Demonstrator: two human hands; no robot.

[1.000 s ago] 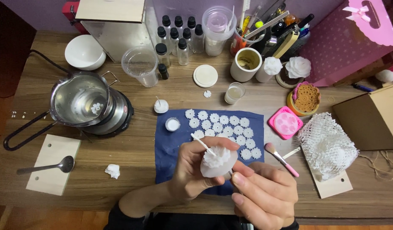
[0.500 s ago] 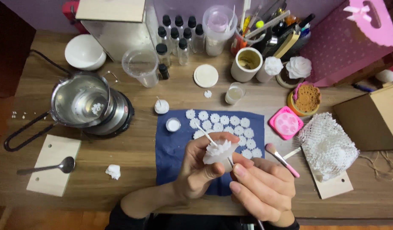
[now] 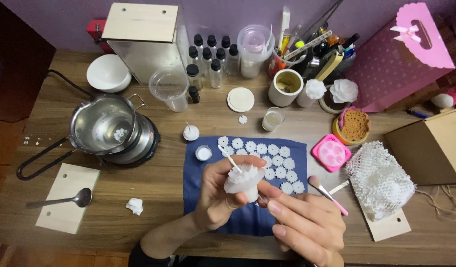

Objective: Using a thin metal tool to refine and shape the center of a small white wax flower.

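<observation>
My left hand (image 3: 215, 195) grips a white wax flower candle (image 3: 244, 179) with a thin wick stick poking up to the left, held over a blue cloth (image 3: 243, 217). My right hand (image 3: 307, 227) sits just right of it, its fingertips touching the candle's lower side. Whether the right hand holds a small tool I cannot tell. Several small white wax flowers (image 3: 277, 158) lie in rows on the cloth beyond the hands.
A metal pot (image 3: 102, 126) on a hotplate stands at the left, with a spoon (image 3: 65, 200) on a wooden board. A pink brush (image 3: 329, 195), pink mould (image 3: 331, 153), white net (image 3: 378, 180), cardboard box (image 3: 435, 146), measuring cup (image 3: 168, 89) and bottles (image 3: 210, 57) surround the cloth.
The candle has been turned and tilted in my hands. My right hand shifted slightly down and right along its side.
</observation>
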